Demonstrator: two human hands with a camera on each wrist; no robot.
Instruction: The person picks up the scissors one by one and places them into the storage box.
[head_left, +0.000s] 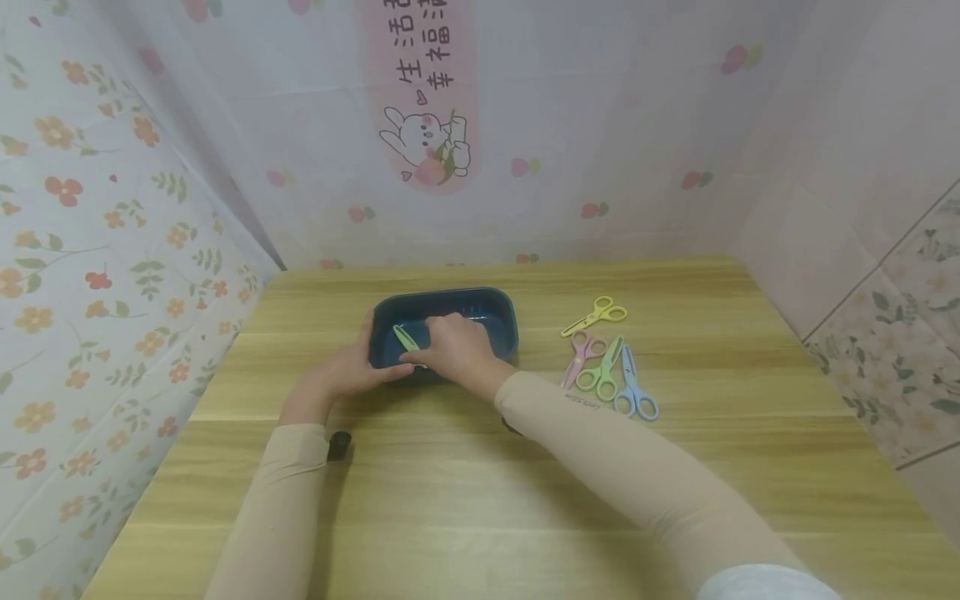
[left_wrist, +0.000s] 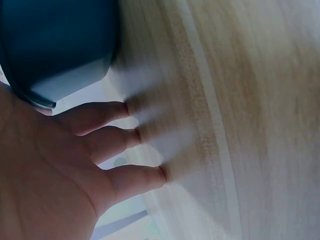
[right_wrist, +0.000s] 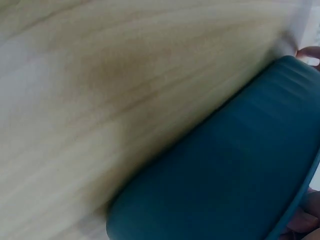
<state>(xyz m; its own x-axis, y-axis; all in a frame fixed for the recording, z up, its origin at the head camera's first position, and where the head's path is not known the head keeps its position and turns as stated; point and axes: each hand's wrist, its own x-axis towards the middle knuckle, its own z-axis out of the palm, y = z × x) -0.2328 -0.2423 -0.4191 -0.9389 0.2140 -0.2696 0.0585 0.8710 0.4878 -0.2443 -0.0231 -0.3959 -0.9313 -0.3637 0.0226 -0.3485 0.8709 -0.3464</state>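
A dark blue rectangular box [head_left: 495,305] stands on the table. My left hand [head_left: 348,367] rests at its front left corner, thumb along the front rim. In the left wrist view, three fingers [left_wrist: 115,180] of that hand stretch out beside the box wall [left_wrist: 60,45], tips down at the tabletop. My right hand [head_left: 461,348] reaches over the front rim into the box, fingers curled down. It grips light green scissors [head_left: 405,337], whose narrow end points up and left inside the box; the handles are hidden under the hand. The right wrist view mostly shows the box's outer wall [right_wrist: 215,170].
Right of the box lie yellow scissors [head_left: 600,313], pink scissors [head_left: 577,358], green scissors [head_left: 604,377] and blue scissors [head_left: 632,387], the last three close together. A floral curtain [head_left: 135,250] borders the wooden table [head_left: 435,517] at left, and a printed cloth [head_left: 600,133] hangs behind.
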